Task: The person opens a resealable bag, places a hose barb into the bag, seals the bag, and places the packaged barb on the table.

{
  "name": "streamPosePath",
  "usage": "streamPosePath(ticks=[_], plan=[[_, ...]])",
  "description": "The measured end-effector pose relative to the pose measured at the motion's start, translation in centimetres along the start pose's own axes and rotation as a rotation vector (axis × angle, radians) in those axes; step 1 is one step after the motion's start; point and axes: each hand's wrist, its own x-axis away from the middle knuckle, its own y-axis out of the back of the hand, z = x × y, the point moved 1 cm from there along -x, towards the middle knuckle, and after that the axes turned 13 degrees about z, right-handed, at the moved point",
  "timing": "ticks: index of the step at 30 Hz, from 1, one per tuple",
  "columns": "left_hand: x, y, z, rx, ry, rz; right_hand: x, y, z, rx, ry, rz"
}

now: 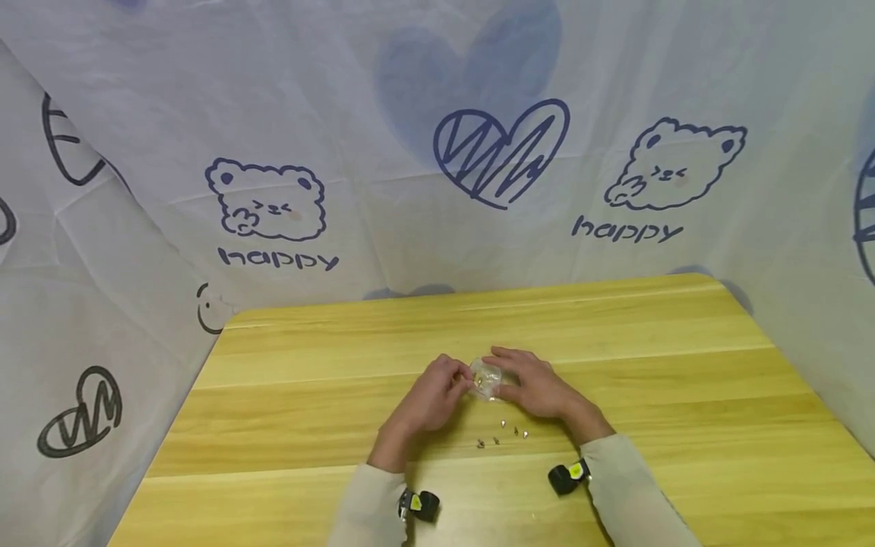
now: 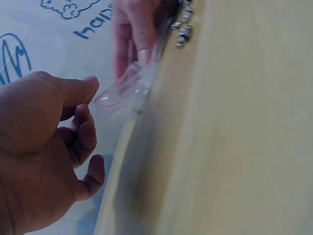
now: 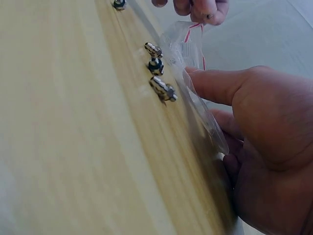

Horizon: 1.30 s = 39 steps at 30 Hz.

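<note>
A small clear zip bag [image 1: 487, 380] with a red line along its mouth is between the two hands. My right hand [image 1: 536, 384] grips the bag, its thumb on the near face and its other fingers behind. My left hand [image 1: 434, 395] is at the bag's mouth, thumb and fingertips drawn together. In the right wrist view a tiny dark bit [image 3: 209, 16] shows between the left fingertips, apparently a small metal part, mostly hidden. Several small shiny metal parts [image 3: 163, 89] lie loose on the table, nearer me than the bag. A few bits seem to show inside the bag.
The wood-grain table [image 1: 287, 395] has rounded far corners. Behind and beside it hangs a white cloth [image 1: 383, 220] printed with hearts and bears. A black wrist camera [image 1: 425, 505] is strapped at the left sleeve, another camera [image 1: 564, 479] at the right.
</note>
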Motion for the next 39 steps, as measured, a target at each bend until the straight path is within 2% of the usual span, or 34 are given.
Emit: streamPosePath(ticks=[5, 13, 28, 34, 39], plan=[[-0.62, -0.60, 0.18, -0.077, 0.029, -0.025, 0.00, 0.04, 0.16, -0.005, 0.009, 0.000], [-0.98, -0.59, -0.32, -0.124, 0.082, -0.050, 0.00, -0.05, 0.58, -0.001, 0.017, 0.009], [-1.02, -0.82, 0.11, -0.077, 0.121, -0.068, 0.01, 0.18, 0.41, -0.016, 0.005, 0.018], [-0.79, -0.63, 0.08, -0.060, 0.080, -0.079, 0.15, 0.38, 0.28, -0.056, 0.001, 0.006], [-0.66, -0.61, 0.01, -0.071, -0.011, -0.107, 0.22, 0.39, -0.02, -0.063, -0.012, 0.007]])
